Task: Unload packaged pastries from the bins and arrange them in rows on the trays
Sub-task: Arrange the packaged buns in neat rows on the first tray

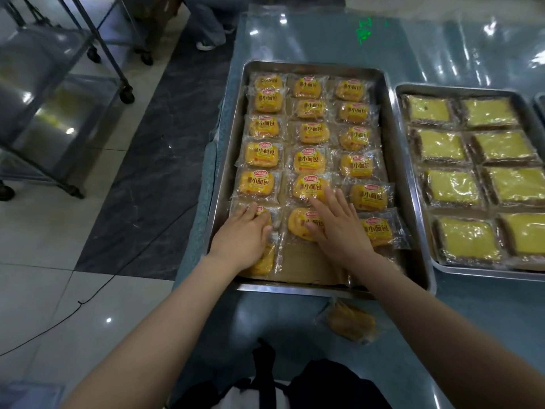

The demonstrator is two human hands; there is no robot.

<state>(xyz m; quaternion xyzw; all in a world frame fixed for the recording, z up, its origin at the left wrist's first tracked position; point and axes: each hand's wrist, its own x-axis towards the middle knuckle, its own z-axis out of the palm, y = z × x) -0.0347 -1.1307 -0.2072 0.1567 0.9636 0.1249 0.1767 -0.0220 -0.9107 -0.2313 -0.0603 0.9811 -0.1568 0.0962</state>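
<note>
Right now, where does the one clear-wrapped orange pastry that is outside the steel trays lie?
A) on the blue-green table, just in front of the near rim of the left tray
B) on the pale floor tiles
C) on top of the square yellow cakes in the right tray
A: the clear-wrapped orange pastry lies alone on the blue-green table, just before the near rim of the left steel tray.
</note>
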